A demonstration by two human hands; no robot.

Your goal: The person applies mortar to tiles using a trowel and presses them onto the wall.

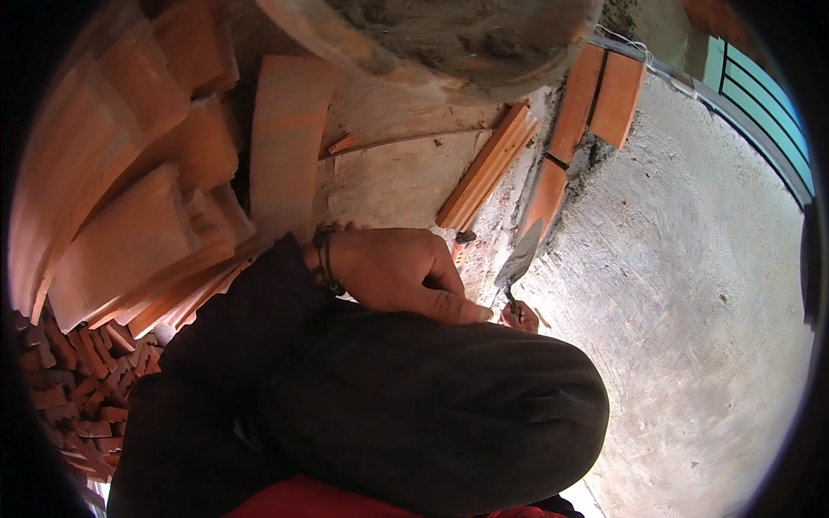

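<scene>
Left of tub [367, 50]: terracotta slabs [128, 240] | nearer us than tub: knee [492, 401] part-hiding our right grip [521, 317], clasped on trowel [521, 254]; left grip [393, 272], can't tell | right of tub: rough grey surface [708, 285], barred teal panel [762, 105]

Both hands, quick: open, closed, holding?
Left hand: partly curled, palm hidden; can't tell whether it holds anything.
Right hand: closed on the trowel handle, partly hidden behind the knee.

A turquoise panel [763, 102] with dark bars stands upper right.
</scene>
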